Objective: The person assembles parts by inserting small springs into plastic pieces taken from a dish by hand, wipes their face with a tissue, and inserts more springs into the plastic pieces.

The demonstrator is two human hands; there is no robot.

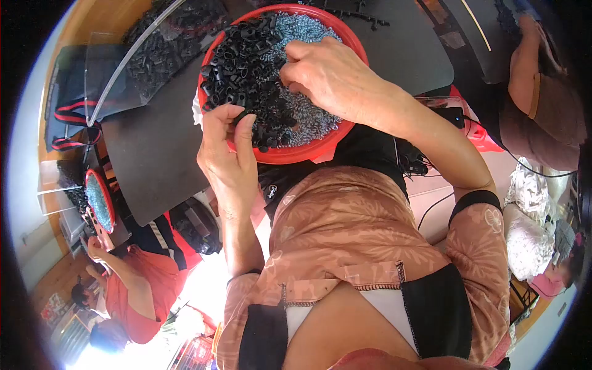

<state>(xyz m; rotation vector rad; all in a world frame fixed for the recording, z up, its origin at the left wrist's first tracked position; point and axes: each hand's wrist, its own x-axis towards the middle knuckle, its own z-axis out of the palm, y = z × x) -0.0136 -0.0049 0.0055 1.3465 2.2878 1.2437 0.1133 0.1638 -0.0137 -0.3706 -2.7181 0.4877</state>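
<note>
A red basin (362,50) holds black plastic parts (231,74) on its left side and many small shiny bluish-grey pieces (308,117) on its right. At the basin's near left rim, my left hand (225,145) pinches a small black plastic part (242,117) between thumb and fingers. My right hand (330,77) reaches over the basin from the right. Its fingers are curled together low over the line where the black parts meet the shiny pieces. Whatever those fingertips hold is hidden.
A dark tabletop (145,163) lies under and around the basin. More black parts (154,71) are heaped at the back left, beside a clear sheet. A person in red (139,290) sits at the left near another red-rimmed basin (98,200). Another person's arm (524,68) shows at right.
</note>
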